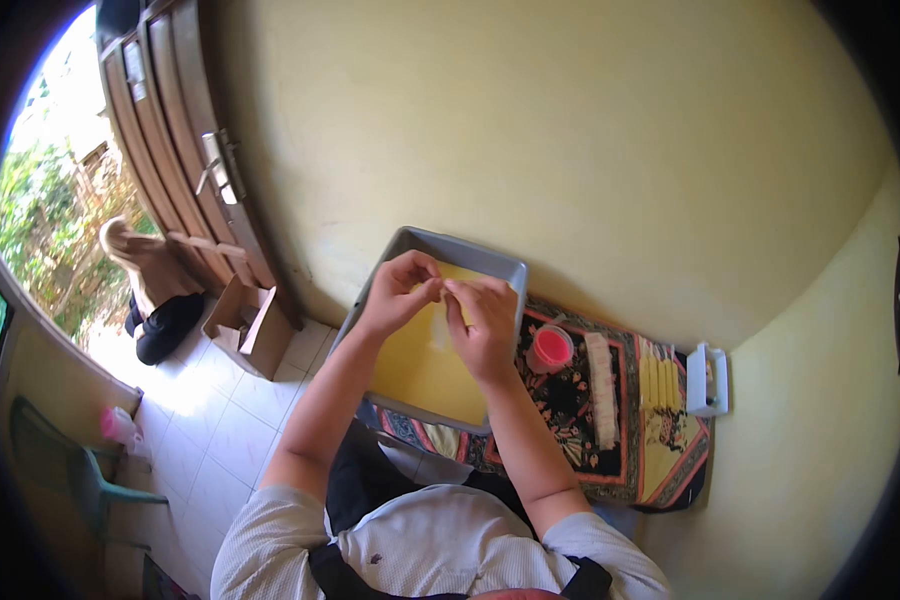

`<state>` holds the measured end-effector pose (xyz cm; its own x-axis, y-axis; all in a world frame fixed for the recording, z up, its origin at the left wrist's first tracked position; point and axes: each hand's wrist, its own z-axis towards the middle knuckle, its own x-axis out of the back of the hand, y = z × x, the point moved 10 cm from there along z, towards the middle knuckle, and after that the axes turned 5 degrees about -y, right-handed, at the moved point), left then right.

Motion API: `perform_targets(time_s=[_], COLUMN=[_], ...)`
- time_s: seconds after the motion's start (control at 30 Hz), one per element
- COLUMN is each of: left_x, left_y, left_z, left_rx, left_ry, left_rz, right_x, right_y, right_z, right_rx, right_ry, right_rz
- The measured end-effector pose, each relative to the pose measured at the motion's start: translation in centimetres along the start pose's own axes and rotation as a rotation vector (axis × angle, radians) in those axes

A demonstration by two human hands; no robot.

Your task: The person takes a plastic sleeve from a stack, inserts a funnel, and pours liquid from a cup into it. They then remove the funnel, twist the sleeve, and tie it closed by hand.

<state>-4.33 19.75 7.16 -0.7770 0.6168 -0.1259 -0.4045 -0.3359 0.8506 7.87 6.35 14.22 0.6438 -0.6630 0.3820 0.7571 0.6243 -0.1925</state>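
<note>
My left hand [402,290] and my right hand [483,325] meet above a large grey tray [467,252] with a yellow surface inside [410,370]. Thumb and fingers of each hand are pinched together, the fingertips almost touching. Whatever lies between them is too small to make out. To the right of my right hand stands a tub with bright pink-red contents [550,350]. Beyond it a long, pale, ruffled strip [602,390] lies on a patterned cloth [625,485], with several yellow strips [658,380] side by side next to it.
A small white box [708,380] stands at the cloth's right end, near the wall. On the left are an open cardboard box [248,335], a wooden door [175,130], a green chair [80,470] and a pink-and-white item [120,428]. Another person [150,275] sits by the doorway.
</note>
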Motion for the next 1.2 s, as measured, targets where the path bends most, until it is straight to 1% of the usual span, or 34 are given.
perform_targets(time_s=[0.07, 0.17, 0.23, 0.3, 0.4, 0.5, 0.6, 0.7, 0.8, 0.87, 0.9, 1.03, 1.07, 1.17, 1.2], left_x=[0.4, 1.3, 1.7, 2.4, 3.2, 3.9, 3.9, 4.0, 3.9, 3.8, 3.9, 3.0, 2.5, 1.7, 1.5], left_y=[-0.1, 0.0, 0.6, 1.5, 2.0, 2.2, 2.4, 2.4, 2.0, 1.7, 1.1, 0.7, 0.6, 0.4, 0.3], left_z=[0.0, -0.2, -0.3, -0.4, -0.4, -0.7, -0.7, -0.7, -0.4, -0.1, -0.1, 0.2, 0.2, 0.2, 0.2], left_rx=[-0.025, -0.045, -0.06, -0.076, -0.123, -0.145, -0.14, -0.125, -0.1, -0.093, -0.06, 0.018, 0.039, 0.079, 0.073], left_ry=[0.027, 0.109, 0.156, 0.218, 0.264, 0.3, 0.323, 0.329, 0.305, 0.276, 0.283, 0.238, 0.215, 0.185, 0.163], left_rz=[0.016, 0.051, 0.065, 0.072, 0.043, 0.047, 0.066, 0.089, 0.07, 0.054, 0.065, 0.097, 0.097, 0.136, 0.133], right_x=[0.7, 5.6, 7.5, 8.8, 10.1, 11.4, 10.6, 9.8, 9.9, 10.5, 10.7, 11.7, 11.8, 11.6, 11.2], right_y=[0.3, 3.4, 7.1, 10.2, 13.8, 15.3, 16.4, 16.0, 16.5, 16.9, 17.1, 15.3, 14.8, 10.8, 10.1], right_z=[0.0, -1.4, -3.5, -6.3, -11.7, -16.2, -18.9, -18.7, -18.2, -17.9, -17.6, -12.5, -11.0, -5.7, -4.6], right_rx=[-0.007, -0.109, -0.218, -0.299, -0.459, -0.611, -0.641, -0.514, -0.576, -0.553, -0.534, -0.45, -0.447, -0.33, -0.289], right_ry=[-0.01, 0.056, -0.053, -0.26, -0.46, -0.37, -0.369, -0.404, -0.392, -0.323, -0.293, -0.188, -0.124, -0.017, 0.025], right_rz=[0.009, 0.002, -0.137, -0.257, -0.346, -0.461, -0.373, -0.366, -0.302, -0.289, -0.276, -0.293, -0.209, -0.106, 0.017])
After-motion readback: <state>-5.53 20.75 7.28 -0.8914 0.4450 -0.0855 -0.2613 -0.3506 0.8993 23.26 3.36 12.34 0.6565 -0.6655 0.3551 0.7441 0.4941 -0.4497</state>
